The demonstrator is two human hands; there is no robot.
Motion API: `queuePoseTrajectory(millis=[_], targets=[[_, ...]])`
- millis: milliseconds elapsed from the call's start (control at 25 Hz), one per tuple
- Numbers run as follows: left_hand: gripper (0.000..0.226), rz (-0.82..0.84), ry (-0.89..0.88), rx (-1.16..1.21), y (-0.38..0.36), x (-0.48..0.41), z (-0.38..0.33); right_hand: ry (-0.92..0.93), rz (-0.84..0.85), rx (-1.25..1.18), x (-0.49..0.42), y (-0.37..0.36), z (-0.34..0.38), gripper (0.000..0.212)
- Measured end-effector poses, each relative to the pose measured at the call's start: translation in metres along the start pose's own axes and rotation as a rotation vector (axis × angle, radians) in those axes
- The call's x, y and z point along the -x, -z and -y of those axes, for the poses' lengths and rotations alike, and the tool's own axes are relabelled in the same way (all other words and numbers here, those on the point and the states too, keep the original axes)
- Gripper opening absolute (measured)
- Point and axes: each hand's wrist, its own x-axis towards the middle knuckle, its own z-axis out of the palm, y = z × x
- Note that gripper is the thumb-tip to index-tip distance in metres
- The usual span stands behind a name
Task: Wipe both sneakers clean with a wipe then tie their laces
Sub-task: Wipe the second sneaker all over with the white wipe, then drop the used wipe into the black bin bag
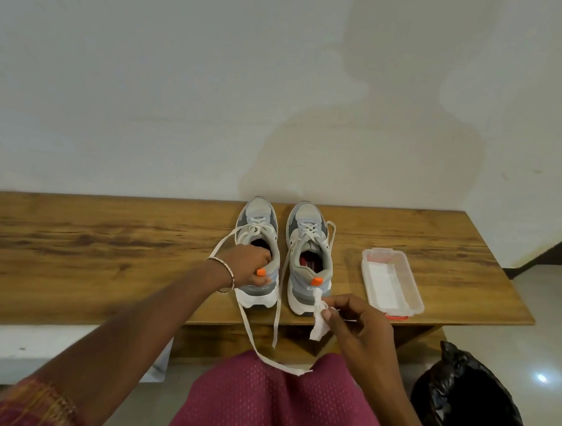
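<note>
Two grey-and-white sneakers with orange heel tabs stand side by side on a wooden bench (98, 240), toes toward the wall. My left hand (247, 264) grips the heel collar of the left sneaker (260, 224), fingers curled inside its opening. My right hand (348, 317) pinches a crumpled white wipe (318, 323) just in front of the right sneaker's (308, 239) heel, apart from it. Both sneakers' laces lie loose. One long white lace (253, 340) hangs off the bench edge toward my lap.
An open clear plastic box (412, 294) holding white wipes sits on the bench to the right of the sneakers. A bin lined with a black bag (480, 414) stands on the floor at the lower right. A white wall runs behind the bench.
</note>
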Motion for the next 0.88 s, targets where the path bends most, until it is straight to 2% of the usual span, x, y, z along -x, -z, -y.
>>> queuePoseTrajectory(millis=[160, 360, 520, 600, 680, 800, 880], targets=[[0.028, -0.034, 0.012, 0.017, -0.012, -0.004, -0.001, -0.055, -0.018, -0.079, -0.012, -0.005, -0.005, 0.02], [0.035, -0.061, 0.055, -0.002, -0.01, 0.011, -0.007, -0.148, -0.111, -0.174, -0.018, -0.009, -0.011, 0.019], [0.04, -0.326, 0.092, 0.051, -0.007, 0.043, -0.039, -0.235, -0.203, -0.293, -0.016, -0.005, -0.02, 0.019], [0.04, -0.471, 0.07, 0.266, -0.009, 0.057, -0.073, -0.264, -0.234, -0.378, -0.012, -0.002, -0.023, 0.02], [0.034, -0.532, 0.066, 0.685, -0.014, 0.062, -0.112, -0.251, -0.257, -0.473, -0.006, 0.005, -0.025, 0.022], [0.027, -0.381, 0.162, 1.282, -0.021, 0.057, -0.166, -0.21, -0.304, -0.572, 0.006, 0.022, -0.032, 0.023], [0.024, -0.245, 0.17, 1.581, -0.028, 0.051, -0.199, -0.219, -0.342, -0.576, 0.016, 0.038, -0.043, 0.021]])
